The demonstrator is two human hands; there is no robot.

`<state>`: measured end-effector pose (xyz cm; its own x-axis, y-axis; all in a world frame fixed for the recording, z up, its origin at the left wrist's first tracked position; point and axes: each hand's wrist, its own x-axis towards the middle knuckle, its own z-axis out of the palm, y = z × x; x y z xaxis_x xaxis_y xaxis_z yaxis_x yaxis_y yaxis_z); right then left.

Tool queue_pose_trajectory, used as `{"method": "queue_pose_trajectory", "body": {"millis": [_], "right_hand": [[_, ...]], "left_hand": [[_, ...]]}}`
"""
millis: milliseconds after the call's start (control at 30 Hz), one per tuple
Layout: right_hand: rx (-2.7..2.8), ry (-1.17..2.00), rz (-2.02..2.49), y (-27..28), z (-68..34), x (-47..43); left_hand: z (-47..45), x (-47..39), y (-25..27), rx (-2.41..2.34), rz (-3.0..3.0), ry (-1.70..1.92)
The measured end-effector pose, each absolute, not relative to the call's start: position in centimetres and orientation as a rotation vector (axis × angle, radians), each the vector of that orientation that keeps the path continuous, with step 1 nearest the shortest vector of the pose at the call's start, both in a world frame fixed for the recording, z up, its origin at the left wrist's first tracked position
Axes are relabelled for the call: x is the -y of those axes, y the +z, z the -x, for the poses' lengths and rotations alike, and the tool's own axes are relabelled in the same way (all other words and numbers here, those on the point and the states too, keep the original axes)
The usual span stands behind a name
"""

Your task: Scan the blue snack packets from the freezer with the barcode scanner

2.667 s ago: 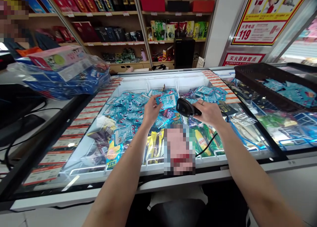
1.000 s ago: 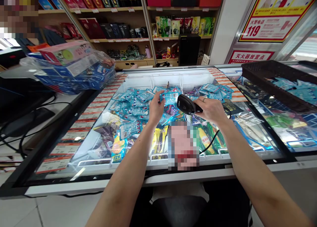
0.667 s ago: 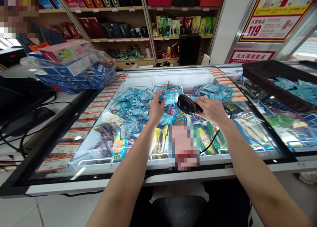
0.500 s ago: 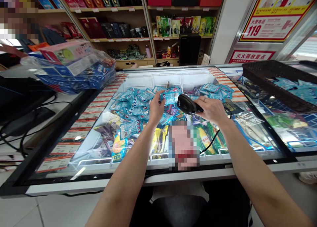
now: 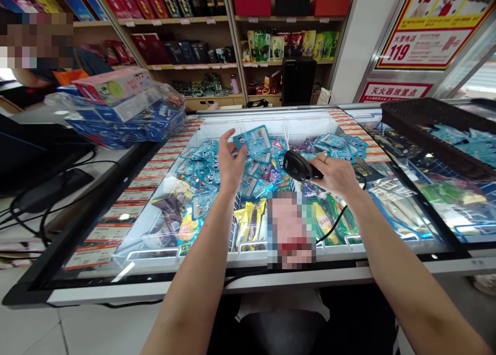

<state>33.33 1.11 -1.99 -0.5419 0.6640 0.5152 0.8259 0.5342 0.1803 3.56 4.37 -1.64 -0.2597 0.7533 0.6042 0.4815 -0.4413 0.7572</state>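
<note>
My left hand (image 5: 232, 161) pinches one corner of a blue packet (image 5: 254, 140), raised over the glass-topped freezer (image 5: 135, 289). Its whitish label panel faces up. In my right hand (image 5: 335, 175) is a black barcode scanner (image 5: 296, 165), its head aimed left toward the packets, its cable (image 5: 334, 221) trailing down. Below my left hand, a pile of similar blue packets (image 5: 201, 161) is spread on the glass. A smaller group (image 5: 339, 144) lies beyond my right hand.
A dark plastic basket (image 5: 437, 114) with blue packets stands at the right. Plastic-wrapped boxes (image 5: 127, 107) sit at the left, near cables (image 5: 42, 210). Stocked shelves (image 5: 182, 65) line the back. Another person's arm (image 5: 29, 78) shows at far left. A blurred patch (image 5: 290, 231) covers something on the glass in front.
My left hand has moved left and away from the scanner, with the blue packet now tilted up. My right hand keeps the scanner in nearly the same place.
</note>
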Motion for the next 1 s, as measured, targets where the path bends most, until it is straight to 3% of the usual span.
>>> {"method": "queue_pose_trajectory", "body": {"millis": [200, 433, 533, 767, 1000], "right_hand": [[2.368, -0.599, 1.216, -2.3, -33.5, -1.3], [2.346, -0.603, 1.234, -2.6, -33.8, -1.5], [2.343, -0.609, 1.236, -2.6, -33.9, -1.6], [2.34, -0.61, 1.278, -2.7, -34.0, -1.7], [2.312, -0.623, 1.343, -2.8, -34.2, -1.9]], "left_hand": [[0.4, -5.0, -2.3, -1.749, -1.539, 1.971], [1.5, -4.4, -1.9, -2.105, -1.645, 1.834], [0.9, -3.9, -1.5, -2.278, -1.831, 1.704], [-1.6, -3.1, -2.2, -2.288, -2.316, 1.032], [-2.9, -2.9, -1.8, -2.258, -2.378, 1.063]]}}
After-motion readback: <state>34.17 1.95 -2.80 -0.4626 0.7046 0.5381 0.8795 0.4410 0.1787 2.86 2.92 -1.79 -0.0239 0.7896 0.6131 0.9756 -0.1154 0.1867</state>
